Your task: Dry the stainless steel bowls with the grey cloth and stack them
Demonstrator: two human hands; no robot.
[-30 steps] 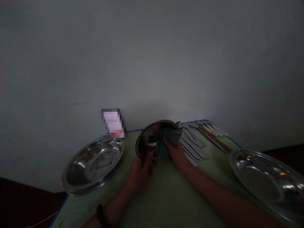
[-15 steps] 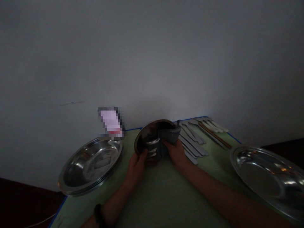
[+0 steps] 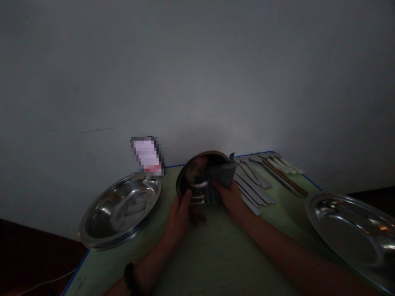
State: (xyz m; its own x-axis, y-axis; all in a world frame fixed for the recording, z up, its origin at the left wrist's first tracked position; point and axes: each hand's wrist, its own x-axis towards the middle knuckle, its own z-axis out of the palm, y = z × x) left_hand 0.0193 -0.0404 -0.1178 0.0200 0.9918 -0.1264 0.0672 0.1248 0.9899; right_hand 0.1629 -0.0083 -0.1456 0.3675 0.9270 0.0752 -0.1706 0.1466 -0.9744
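A shiny metal bowl (image 3: 193, 174) is held tilted above the table, its hollow facing me. My left hand (image 3: 180, 211) grips it at the lower left, thumb on the inner side and fingers curled underneath. In my right hand (image 3: 230, 197) is a grey cloth (image 3: 222, 174), folded over the bowl's right rim and pinched against it. The right fingers behind the cloth are hidden. Flat metal cutlery handles (image 3: 253, 191) lie just beyond my right hand.
Stacked oval metal dishes (image 3: 92, 240) stand at the left, with a blurred-out phone (image 3: 146, 154) behind them. Another metal dish (image 3: 342, 234) sits at the right. Chopsticks (image 3: 284, 176) and white-handled utensils (image 3: 284, 164) lie near the back of the green table (image 3: 203, 259), against the wall.
My left hand has shifted slightly on the bowl, its thumb now nearer the left rim. The bowl has turned a little, and the cloth stays at its right side.
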